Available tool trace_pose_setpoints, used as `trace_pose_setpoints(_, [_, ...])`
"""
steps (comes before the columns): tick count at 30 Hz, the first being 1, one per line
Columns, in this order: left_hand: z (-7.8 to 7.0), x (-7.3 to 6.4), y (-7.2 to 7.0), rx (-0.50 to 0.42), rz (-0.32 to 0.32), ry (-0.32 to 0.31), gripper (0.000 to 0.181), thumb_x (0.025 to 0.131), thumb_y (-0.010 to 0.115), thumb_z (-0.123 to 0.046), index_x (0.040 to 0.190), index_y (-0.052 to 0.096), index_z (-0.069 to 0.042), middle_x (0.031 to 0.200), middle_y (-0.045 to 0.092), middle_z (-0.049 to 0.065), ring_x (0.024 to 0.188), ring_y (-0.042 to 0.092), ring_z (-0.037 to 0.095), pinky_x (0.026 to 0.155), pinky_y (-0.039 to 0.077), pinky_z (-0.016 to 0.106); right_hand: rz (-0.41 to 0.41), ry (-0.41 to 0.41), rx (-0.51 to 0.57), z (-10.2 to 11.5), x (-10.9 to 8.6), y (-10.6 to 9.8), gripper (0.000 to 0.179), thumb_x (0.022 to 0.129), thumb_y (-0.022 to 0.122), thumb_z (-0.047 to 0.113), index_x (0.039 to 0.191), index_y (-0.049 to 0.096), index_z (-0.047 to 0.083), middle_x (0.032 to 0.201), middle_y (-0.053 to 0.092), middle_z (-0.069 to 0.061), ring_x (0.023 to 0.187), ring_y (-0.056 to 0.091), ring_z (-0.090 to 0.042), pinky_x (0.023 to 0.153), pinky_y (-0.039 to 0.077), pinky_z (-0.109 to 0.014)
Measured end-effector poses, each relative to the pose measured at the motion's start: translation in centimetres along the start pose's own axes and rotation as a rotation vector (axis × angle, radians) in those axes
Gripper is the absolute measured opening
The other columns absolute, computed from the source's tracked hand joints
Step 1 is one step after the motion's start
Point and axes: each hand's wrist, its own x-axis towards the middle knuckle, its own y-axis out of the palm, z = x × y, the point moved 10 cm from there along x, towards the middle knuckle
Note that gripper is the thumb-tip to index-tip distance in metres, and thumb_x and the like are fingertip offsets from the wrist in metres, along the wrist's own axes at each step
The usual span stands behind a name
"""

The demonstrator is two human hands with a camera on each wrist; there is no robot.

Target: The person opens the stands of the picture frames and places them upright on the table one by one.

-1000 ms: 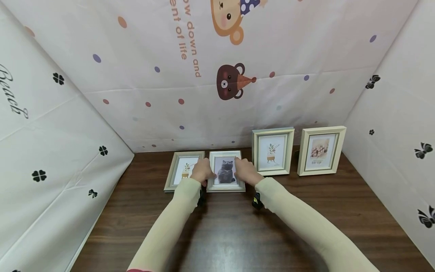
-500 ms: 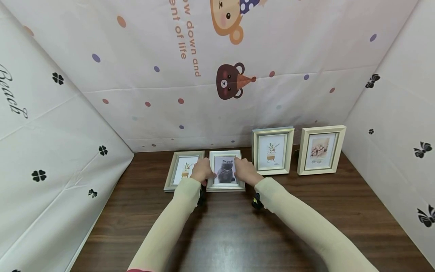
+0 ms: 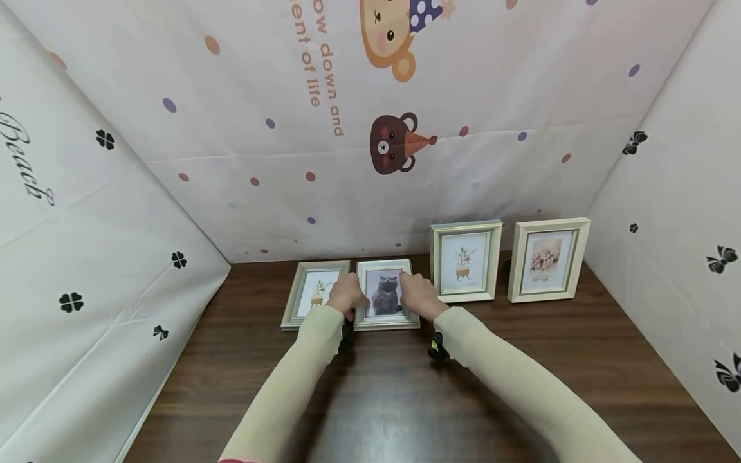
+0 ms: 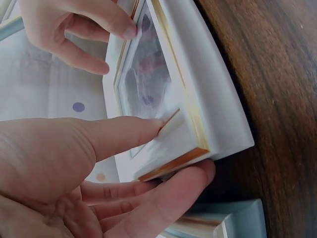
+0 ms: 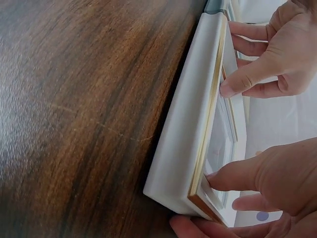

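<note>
A silver-white picture frame point(image 3: 384, 296) with a photo of a grey cat lies on the brown tabletop in the head view. My left hand point(image 3: 347, 293) grips its left edge. In the left wrist view, the thumb point(image 4: 131, 130) rests on the front border while the fingers point(image 4: 183, 191) curl round the outer side. My right hand point(image 3: 422, 296) holds the opposite edge, its thumb point(image 5: 235, 176) on the front and fingers by the side in the right wrist view. Close by on the left, a second picture frame point(image 3: 291, 308) with a plant print lies flat, partly covered by my left hand.
Right of my hands stands an upright frame with a plant print point(image 3: 465, 263). Farther right, another upright frame point(image 3: 547, 260) shows a flower picture. A patterned cloth wall point(image 3: 260, 206) rises behind the table point(image 3: 393, 399), with white cloth sides at left and right.
Both hands keep their grip on the cat frame, which stays in place. The whole head view has shifted very slightly.
</note>
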Motion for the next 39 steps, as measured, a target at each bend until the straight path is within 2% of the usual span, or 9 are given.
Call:
trace_pose_setpoints(3, [-0.1,-0.2,0.2,-0.003,0.005,0.0,0.032,0.081,0.088,-0.013,0.098,0.07,0.007,0.101,0.07,0.027,0.04,0.064,0.025,0.039,0.054,0.033,-0.012,0.003,0.006,0.0,-0.1,0.0,0.015,0.092,0.065,-0.003,0.105,0.063,0.003,0.071,0.057,-0.008,0.059,0.057,-0.025,0.049,0.043,-0.037])
trace_pose_setpoints(7, [-0.2,-0.4,-0.2,-0.009,-0.016,-0.003,0.029,0.081,0.088,-0.013,0.094,0.07,0.006,0.104,0.07,0.028,0.037,0.062,0.023,0.039,0.053,0.033,-0.036,0.004,0.003,-0.1,-0.1,-0.2,0.025,0.092,0.064,-0.003,0.117,0.064,0.001,0.071,0.057,-0.009,0.058,0.056,-0.025,0.049,0.041,-0.037])
trace_pose_setpoints(13, [-0.4,-1.0,-1.2,-0.025,-0.083,0.01,0.027,0.084,0.085,-0.015,0.085,0.065,0.004,0.088,0.069,0.026,0.036,0.061,0.021,0.038,0.052,0.03,-0.129,-0.016,0.017,0.1,-0.2,-1.2,0.05,0.091,0.066,-0.002,0.14,0.057,-0.002,0.079,0.064,-0.013,0.057,0.054,-0.023,0.046,0.037,-0.034])
trace_pose_setpoints(18, [-0.4,-1.9,-2.5,-0.045,-0.156,0.01,0.033,0.086,0.083,-0.018,0.099,0.061,0.003,0.087,0.069,0.023,0.036,0.061,0.018,0.051,0.058,0.033,-0.238,-0.036,0.058,0.4,-0.7,-2.6,0.054,0.088,0.07,-0.002,0.14,0.054,-0.002,0.084,0.063,-0.017,0.058,0.053,-0.025,0.046,0.038,-0.035])
trace_pose_setpoints(21, [-0.5,-2.5,-3.4,-0.034,-0.209,0.02,0.042,0.087,0.083,-0.021,0.112,0.058,0.002,0.089,0.069,0.022,0.039,0.062,0.019,0.068,0.061,0.039,-0.29,-0.039,0.095,0.6,-1.1,-3.3,0.069,0.088,0.073,0.001,0.15,0.043,-0.002,0.091,0.063,-0.02,0.059,0.055,-0.027,0.048,0.042,-0.037])
trace_pose_setpoints(23, [-0.7,-3.0,-3.9,-0.027,-0.248,0.039,0.046,0.087,0.082,-0.022,0.118,0.057,0.002,0.088,0.069,0.02,0.046,0.063,0.022,0.073,0.059,0.044,-0.315,-0.036,0.131,0.7,-1.4,-3.8,0.08,0.088,0.074,0.002,0.156,0.032,-0.001,0.094,0.063,-0.021,0.062,0.058,-0.029,0.051,0.046,-0.04])
trace_pose_setpoints(27, [-1.1,-3.9,-4.9,-0.032,-0.353,0.113,0.053,0.088,0.081,-0.023,0.126,0.055,0.002,0.074,0.063,0.015,0.056,0.059,0.03,0.06,0.054,0.046,-0.369,-0.028,0.181,0.6,-1.8,-5.0,0.089,0.088,0.076,0.005,0.159,0.023,-0.003,0.1,0.064,-0.025,0.078,0.064,-0.038,0.063,0.053,-0.05])
trace_pose_setpoints(32, [-1.6,-4.8,-5.8,-0.07,-0.494,0.216,0.034,0.089,0.079,-0.02,0.105,0.054,-0.003,0.06,0.051,0.008,0.049,0.051,0.028,0.046,0.041,0.04,-0.434,-0.019,0.224,0.6,-2.3,-6.4,0.092,0.087,0.079,0.007,0.16,0.024,-0.003,0.117,0.061,-0.031,0.098,0.063,-0.046,0.082,0.054,-0.057])
trace_pose_setpoints(39, [-1.5,-5.6,-6.5,-0.115,-0.631,0.278,0.032,0.087,0.081,-0.018,0.097,0.052,-0.007,0.057,0.046,0.003,0.048,0.045,0.024,0.045,0.036,0.039,-0.494,-0.022,0.221,1.1,-2.7,-7.3,0.093,0.087,0.079,0.008,0.16,0.024,-0.002,0.123,0.058,-0.031,0.09,0.064,-0.044,0.075,0.055,-0.055])
